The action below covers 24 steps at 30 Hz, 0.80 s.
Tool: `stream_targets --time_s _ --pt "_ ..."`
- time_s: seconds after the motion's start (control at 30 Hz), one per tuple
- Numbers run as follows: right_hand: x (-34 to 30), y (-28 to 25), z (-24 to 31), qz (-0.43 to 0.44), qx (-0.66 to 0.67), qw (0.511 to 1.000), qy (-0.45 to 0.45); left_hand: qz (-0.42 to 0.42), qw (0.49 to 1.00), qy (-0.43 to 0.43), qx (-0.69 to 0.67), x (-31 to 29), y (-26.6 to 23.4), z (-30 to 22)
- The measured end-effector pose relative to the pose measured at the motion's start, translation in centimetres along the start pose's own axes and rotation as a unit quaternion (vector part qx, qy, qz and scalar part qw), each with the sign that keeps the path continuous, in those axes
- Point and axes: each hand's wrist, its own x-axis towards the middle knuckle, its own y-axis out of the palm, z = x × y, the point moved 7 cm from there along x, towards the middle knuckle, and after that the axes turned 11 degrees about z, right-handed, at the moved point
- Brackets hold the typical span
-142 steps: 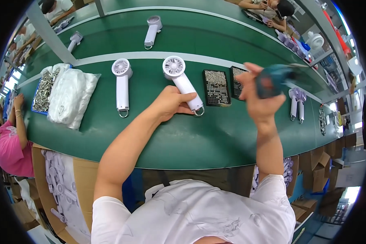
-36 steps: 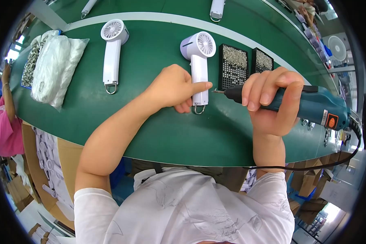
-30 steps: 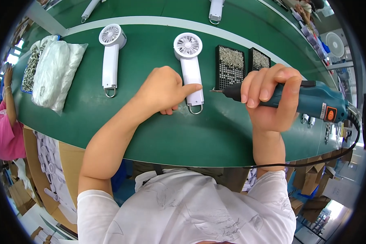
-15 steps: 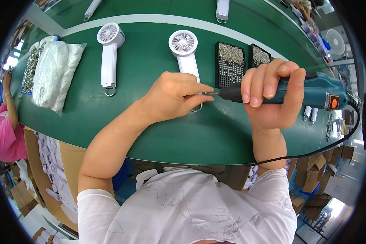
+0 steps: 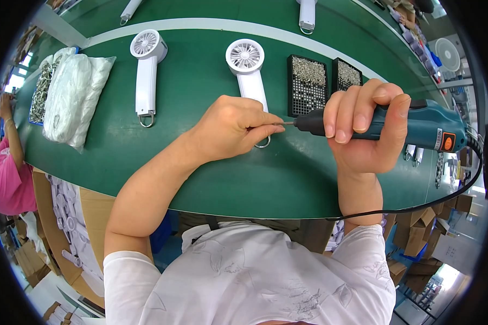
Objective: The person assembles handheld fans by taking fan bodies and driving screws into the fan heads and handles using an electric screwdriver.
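My right hand [image 5: 366, 124] is wrapped around a teal electric screwdriver [image 5: 431, 125] with a black nose, held level and pointing left. Its thin bit [image 5: 289, 123] reaches to the fingertips of my left hand [image 5: 236, 127]. Thumb and forefinger of that hand are pinched at the bit's tip; whatever small piece they hold is hidden. Just beyond them a white handheld fan [image 5: 245, 57] lies on the green table, its round grille away from me. My left hand covers part of its handle, and a metal loop [image 5: 263, 143] shows below the fingers.
A second white fan [image 5: 145, 81] lies to the left. Beyond it are a clear plastic bag [image 5: 76, 100] and a blue tray of metal clips [image 5: 38, 103]. Two black trays of small screws [image 5: 308, 86] stand right of centre. The screwdriver's cord [image 5: 417, 206] loops down right. A person in pink [image 5: 11, 179] is far left.
The screwdriver and my right hand have shifted slightly right, and my left fingertips have drawn back a little. The fans beyond the pale strip have moved right.
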Motion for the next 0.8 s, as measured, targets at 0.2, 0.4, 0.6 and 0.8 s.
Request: stream_targets --time_s 0.2,0.4,0.6,0.8 --pt "0.04 0.01 0.14 0.000 -0.005 1.000 -0.001 -0.002 1.000 -0.005 -0.008 -0.06 0.03 0.17" --pt "-0.06 -0.01 0.02 -0.007 -0.008 1.000 0.000 -0.010 1.000 -0.016 -0.013 -0.03 0.11 0.35" --pt "-0.25 -0.02 0.04 -0.009 -0.019 1.000 0.002 -0.006 1.000 0.002 -0.009 -0.07 0.37 0.17" --pt "-0.30 0.26 -0.15 -0.010 -0.056 0.998 0.003 -0.003 1.000 0.004 -0.001 -0.26 0.53 0.34"
